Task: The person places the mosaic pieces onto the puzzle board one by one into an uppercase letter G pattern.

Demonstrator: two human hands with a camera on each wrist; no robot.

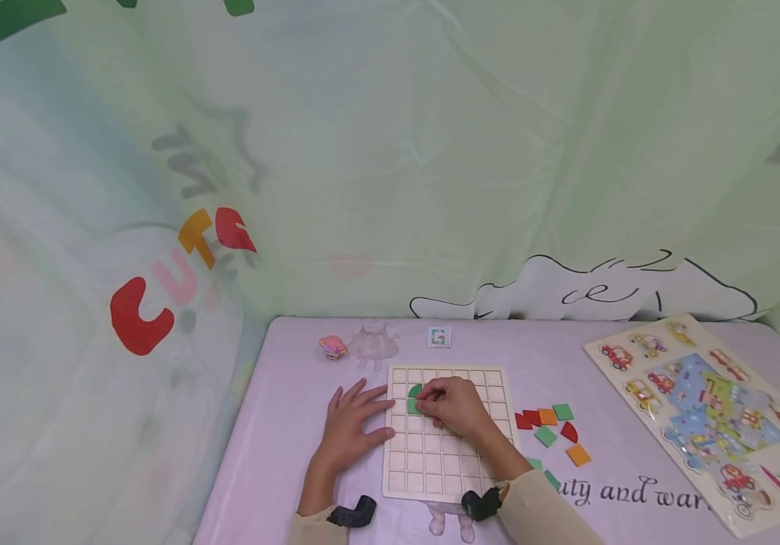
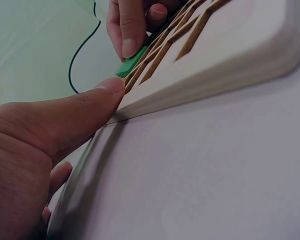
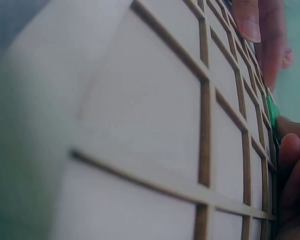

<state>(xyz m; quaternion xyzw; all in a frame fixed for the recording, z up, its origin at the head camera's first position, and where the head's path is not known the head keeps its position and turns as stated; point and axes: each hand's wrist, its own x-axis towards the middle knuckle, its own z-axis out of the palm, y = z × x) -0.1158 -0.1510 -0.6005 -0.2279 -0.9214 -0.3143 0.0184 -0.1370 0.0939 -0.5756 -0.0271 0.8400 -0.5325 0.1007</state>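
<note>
A pale wooden grid board [image 1: 441, 484] lies on the table. Two small green pieces sit in its upper left part, a rounded green piece [image 1: 414, 390] above a green square [image 1: 413, 407]. My right hand [image 1: 458, 407] reaches over the board and pinches at the green pieces, its fingertips covering their right side; which of the two it grips I cannot tell. With fingers spread, my left hand [image 1: 354, 428] rests at the board's left edge, and its thumb [image 2: 97, 102] touches the rim in the left wrist view.
Right of the board lie loose pieces, among them an orange square [image 1: 578, 454], a red quarter-circle [image 1: 569, 432] and a green square [image 1: 563, 412]. A large picture puzzle board [image 1: 608, 382] lies farther right. Behind the board are a small pink toy [image 1: 332, 347] and a small square card [image 1: 439, 337].
</note>
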